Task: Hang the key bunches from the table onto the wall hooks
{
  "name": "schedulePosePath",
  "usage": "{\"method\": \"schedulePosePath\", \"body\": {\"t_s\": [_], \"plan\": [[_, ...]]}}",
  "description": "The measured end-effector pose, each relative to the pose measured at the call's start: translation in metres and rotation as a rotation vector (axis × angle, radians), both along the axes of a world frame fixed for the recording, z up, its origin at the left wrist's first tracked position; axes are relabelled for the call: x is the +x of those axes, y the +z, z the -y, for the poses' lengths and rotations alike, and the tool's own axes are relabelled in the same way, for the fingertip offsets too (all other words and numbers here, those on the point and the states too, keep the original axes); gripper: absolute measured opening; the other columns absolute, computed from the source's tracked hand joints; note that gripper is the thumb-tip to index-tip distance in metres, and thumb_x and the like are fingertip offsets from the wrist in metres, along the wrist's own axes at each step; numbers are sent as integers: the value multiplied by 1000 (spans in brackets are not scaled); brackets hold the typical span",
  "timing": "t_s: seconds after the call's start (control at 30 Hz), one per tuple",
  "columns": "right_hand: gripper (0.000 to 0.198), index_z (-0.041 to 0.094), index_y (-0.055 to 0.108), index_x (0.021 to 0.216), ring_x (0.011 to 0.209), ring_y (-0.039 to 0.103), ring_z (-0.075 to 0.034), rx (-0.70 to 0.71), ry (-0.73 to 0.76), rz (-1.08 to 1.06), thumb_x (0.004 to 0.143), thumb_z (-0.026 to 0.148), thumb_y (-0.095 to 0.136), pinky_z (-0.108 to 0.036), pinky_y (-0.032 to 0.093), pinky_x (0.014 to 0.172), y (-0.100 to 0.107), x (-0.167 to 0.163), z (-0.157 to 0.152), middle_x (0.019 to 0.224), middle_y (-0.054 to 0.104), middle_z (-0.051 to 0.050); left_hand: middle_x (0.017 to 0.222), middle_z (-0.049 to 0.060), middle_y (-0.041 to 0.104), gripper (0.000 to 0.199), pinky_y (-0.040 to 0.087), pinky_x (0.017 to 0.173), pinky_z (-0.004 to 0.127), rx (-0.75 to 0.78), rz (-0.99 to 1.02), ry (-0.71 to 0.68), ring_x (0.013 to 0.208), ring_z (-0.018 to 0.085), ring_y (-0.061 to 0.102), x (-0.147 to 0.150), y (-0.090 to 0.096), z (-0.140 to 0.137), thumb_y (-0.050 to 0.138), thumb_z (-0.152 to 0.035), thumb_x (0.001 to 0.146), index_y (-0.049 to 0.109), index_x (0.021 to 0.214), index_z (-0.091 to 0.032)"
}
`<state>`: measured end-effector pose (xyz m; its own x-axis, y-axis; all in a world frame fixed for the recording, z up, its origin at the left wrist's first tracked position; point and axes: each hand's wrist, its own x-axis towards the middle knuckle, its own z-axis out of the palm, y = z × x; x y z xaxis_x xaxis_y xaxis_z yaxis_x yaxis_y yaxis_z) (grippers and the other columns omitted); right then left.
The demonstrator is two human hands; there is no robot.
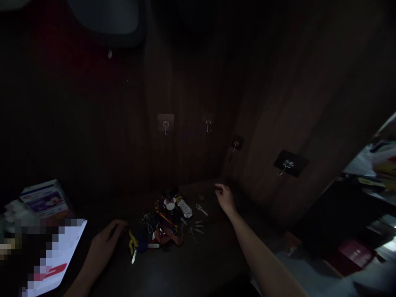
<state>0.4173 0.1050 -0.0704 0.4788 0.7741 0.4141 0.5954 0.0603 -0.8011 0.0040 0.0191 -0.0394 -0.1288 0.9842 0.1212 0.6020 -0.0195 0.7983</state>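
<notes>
The scene is very dark. A tangled heap of keys, keyrings and lanyards (168, 222) lies on a dark shelf in a wooden corner. My left hand (107, 241) rests on the shelf just left of the heap, fingers loosely curled, holding nothing I can make out. My right hand (224, 197) reaches to the far right of the heap, fingers bent down near the back of the shelf; whether it pinches something is hidden in the dark. A few loose silver keys (198, 226) lie between the heap and that hand.
Several metal hooks are stuck on the wooden walls: one at the back (166, 126), another (208, 125), and two on the right wall (235, 144), (287, 165). A small box (45, 200) and a white paper (62, 255) lie at the left. Cluttered shelves (377, 165) stand at the right.
</notes>
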Motion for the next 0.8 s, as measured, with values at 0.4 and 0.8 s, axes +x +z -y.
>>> {"method": "schedulePosePath", "body": {"t_s": [0.4,0.8], "plan": [[14,24,66,73,90,57,-23,-149,22,178,73,29,53,-35,41,82,-6,0,14,86,66,-4,78,-3,73,28,52,71,25,28,-4,-1,78,20,68,1,0,3,46,-47,74,65,76,-26],[17,24,65,67,91,59,-23,-141,197,103,69,38,56,-36,40,86,-6,2,48,85,68,-3,78,-3,73,28,52,71,24,28,-18,7,77,20,69,1,-1,2,45,-47,74,65,77,-27]]}}
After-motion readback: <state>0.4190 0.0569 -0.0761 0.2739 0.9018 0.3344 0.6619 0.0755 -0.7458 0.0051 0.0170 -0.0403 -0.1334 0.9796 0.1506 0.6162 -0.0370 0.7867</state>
